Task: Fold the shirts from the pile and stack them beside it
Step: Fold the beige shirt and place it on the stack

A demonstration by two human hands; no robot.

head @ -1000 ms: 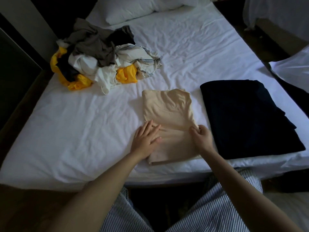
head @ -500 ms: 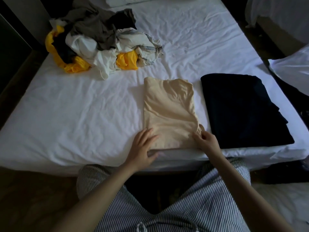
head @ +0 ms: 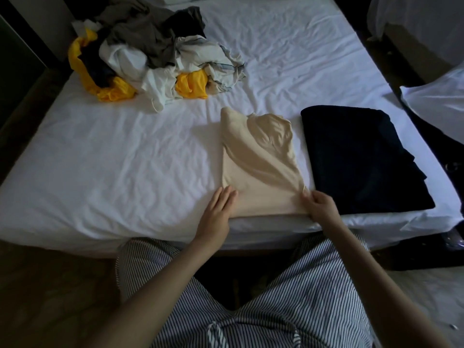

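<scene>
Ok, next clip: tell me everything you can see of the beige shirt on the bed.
The beige shirt looks like soft, thin fabric, folded into a tall rectangle lying flat on the white sheet at the bed's near edge. Its far end is rumpled, with a curved neckline-like fold. The left hand rests flat on its near left corner; the right hand pinches the near right corner, drawing diagonal tension creases. It lies just left of a folded dark garment, apart from it.
</scene>
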